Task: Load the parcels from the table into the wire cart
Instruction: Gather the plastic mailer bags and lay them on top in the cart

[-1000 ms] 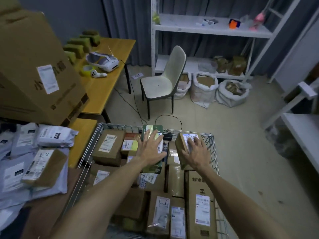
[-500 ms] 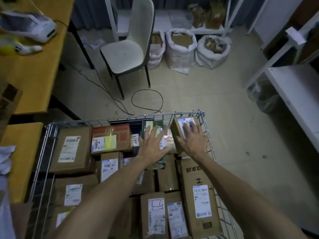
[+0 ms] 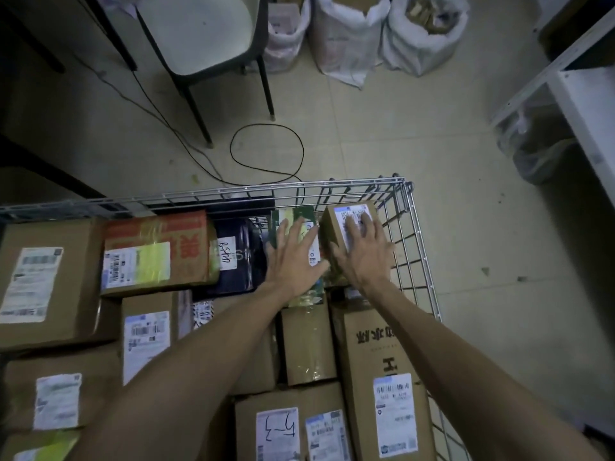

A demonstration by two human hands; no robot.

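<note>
The wire cart (image 3: pixel 407 207) fills the lower half of the view, packed with several labelled brown cardboard parcels. My left hand (image 3: pixel 293 257) lies flat with spread fingers on a green parcel (image 3: pixel 283 217) near the cart's far right corner. My right hand (image 3: pixel 364 252) presses flat on a small brown box (image 3: pixel 332 234) with a white label, standing against the far right wire wall. A red-printed box (image 3: pixel 159 251) and a dark parcel (image 3: pixel 239 257) lie to the left. A tall brown box (image 3: pixel 382 377) lies under my right forearm. The table with parcels is out of view.
A white chair (image 3: pixel 199 31) stands on the tiled floor beyond the cart, with a black cable loop (image 3: pixel 266 154) between them. Three white sacks (image 3: pixel 352 34) sit at the back. A white shelf frame (image 3: pixel 579 104) runs along the right side.
The camera has tilted further down, so the tables have left the view. Both hands stay flat on the same two parcels in the cart's far right corner, pushed slightly further in.
</note>
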